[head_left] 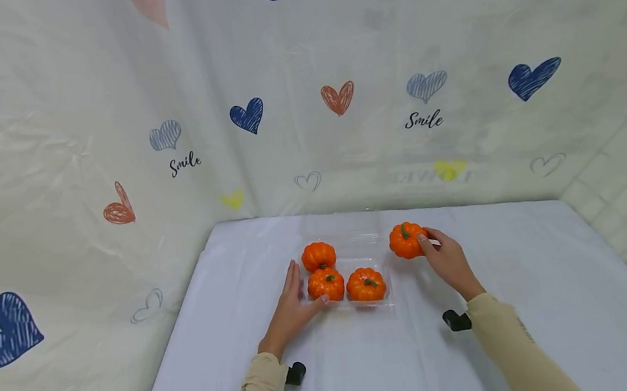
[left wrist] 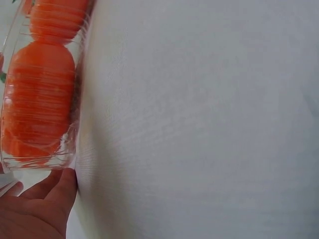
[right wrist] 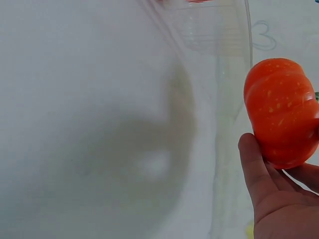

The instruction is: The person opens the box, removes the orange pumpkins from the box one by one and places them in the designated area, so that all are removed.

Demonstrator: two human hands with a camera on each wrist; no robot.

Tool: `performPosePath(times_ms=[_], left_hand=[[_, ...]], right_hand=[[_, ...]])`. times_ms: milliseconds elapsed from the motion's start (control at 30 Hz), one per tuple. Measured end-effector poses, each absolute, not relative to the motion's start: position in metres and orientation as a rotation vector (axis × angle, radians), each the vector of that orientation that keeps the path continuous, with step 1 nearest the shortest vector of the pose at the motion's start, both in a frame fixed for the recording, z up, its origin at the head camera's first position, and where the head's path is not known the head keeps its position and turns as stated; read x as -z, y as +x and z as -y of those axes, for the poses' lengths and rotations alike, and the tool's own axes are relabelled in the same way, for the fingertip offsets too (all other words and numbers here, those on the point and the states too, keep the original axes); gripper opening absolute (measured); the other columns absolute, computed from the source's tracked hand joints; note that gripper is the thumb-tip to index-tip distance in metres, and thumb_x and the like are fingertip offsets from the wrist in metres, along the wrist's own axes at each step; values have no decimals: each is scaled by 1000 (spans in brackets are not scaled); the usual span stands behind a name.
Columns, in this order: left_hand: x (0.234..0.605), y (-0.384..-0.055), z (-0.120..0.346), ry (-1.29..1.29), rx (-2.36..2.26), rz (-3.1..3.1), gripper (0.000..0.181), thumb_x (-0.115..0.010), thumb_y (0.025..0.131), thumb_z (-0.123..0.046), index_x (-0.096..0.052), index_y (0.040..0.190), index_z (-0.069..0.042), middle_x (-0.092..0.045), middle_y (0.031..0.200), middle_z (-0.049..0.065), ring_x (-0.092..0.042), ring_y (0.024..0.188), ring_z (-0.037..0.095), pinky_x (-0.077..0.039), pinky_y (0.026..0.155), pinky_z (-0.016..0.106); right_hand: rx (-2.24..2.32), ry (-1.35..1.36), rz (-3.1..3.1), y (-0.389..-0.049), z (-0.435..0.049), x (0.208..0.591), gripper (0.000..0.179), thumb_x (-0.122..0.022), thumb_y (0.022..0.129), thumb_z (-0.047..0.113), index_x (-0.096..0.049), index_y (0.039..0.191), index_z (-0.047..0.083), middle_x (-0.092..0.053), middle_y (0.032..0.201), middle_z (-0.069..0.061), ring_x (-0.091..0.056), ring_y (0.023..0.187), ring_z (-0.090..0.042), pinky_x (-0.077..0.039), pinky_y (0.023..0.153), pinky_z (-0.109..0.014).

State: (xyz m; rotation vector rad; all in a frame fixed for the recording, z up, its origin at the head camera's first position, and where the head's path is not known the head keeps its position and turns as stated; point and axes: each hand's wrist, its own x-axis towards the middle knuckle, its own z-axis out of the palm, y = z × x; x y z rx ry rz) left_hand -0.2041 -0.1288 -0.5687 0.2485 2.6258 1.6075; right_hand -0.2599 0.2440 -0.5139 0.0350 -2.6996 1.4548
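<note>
A clear plastic box (head_left: 388, 281) lies on the table with its lid (head_left: 340, 223) folded back behind it. Inside sit three small orange pumpkins: one pumpkin (head_left: 318, 256) at the back left, another pumpkin (head_left: 326, 284) at the front left, and a third pumpkin (head_left: 366, 285) at the front right. My left hand (head_left: 294, 309) rests along the box's left side, thumb at the front corner, fingers straight. Just right of the box, my right hand (head_left: 447, 260) pinches a fourth orange pumpkin (head_left: 406, 240) with a green stem, held above the table as its shadow shows.
A white cloth covers the table (head_left: 537, 298). Behind it and to the left hangs a pale curtain (head_left: 380, 161) printed with hearts. Black wrist-camera mounts (head_left: 457, 320) stick out from under both sleeves.
</note>
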Motion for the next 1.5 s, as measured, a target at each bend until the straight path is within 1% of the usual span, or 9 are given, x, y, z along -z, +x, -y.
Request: performPosePath(times_ms=[267,567,733,867,967,1100,1300,1400,1500], left_hand=[[570,-205,129,235,-1604,-2621,117,-80,93,-55,-8,173,-8,-1,180,3,-37,155,33,-35,122,47],[568,-205,128,239,-1621,-2624,116,-80,94,-53,-9,172,-5,-1,180,5,-38,155,35,-36,122,49],[567,-204,126,223,-1615,-2625,118,-80,93,-56,-8,173,-8,-1,180,3,-37,155,34,-35,122,48],[568,-203,125,213,-1606,-2631,118,-79,93,-58,-8,173,-8,-1,180,3,-36,156,33,-35,123,48],[568,-203,125,218,-1598,-2638,118,-79,93,-58,-8,173,-7,-1,180,4,-37,155,34,-35,123,49],[567,-201,126,232,-1593,-2641,118,-79,93,-58,-8,173,-7,0,180,3,-38,155,34,-34,123,48],[569,-204,127,235,-1568,-2663,119,-78,92,-61,-7,173,-8,1,180,-1,-39,155,31,-34,123,45],[570,-204,127,239,-1564,-2662,119,-78,93,-61,-7,173,-8,1,180,1,-38,155,32,-33,123,46],[570,-204,127,238,-1562,-2658,119,-78,93,-60,-7,173,-7,1,180,3,-37,155,33,-33,124,46]], right_hand=[[-1453,31,2727,-257,-254,524,62,-46,116,37,-42,156,-11,-44,158,-34,-53,135,-53,-49,110,-58],[-1460,5,2769,-258,-256,536,58,-46,116,31,-43,155,-12,-46,156,-35,-55,133,-50,-50,110,-57],[-1460,-70,2809,-259,-258,543,59,-43,117,32,-43,155,-13,-47,154,-35,-47,139,-50,-43,116,-61],[-1487,-103,2820,-261,-257,547,59,-43,117,30,-41,156,-14,-46,155,-36,-45,142,-50,-38,119,-61],[-1508,-108,2832,-262,-256,549,60,-41,117,29,-37,157,-15,-42,159,-36,-41,146,-51,-36,120,-60],[-1533,-154,2845,-264,-256,550,62,-37,118,31,-32,161,-13,-37,164,-34,-33,152,-50,-32,122,-61],[-1562,-251,2817,-263,-255,550,62,-36,118,33,-30,164,-8,-34,167,-30,-30,155,-48,-31,123,-58],[-1575,-242,2772,-260,-255,548,63,-35,117,33,-28,165,-6,-33,168,-29,-31,154,-47,-32,123,-58],[-1566,-202,2728,-258,-257,544,62,-37,117,32,-28,166,-4,-34,167,-30,-38,150,-48,-36,121,-58]])
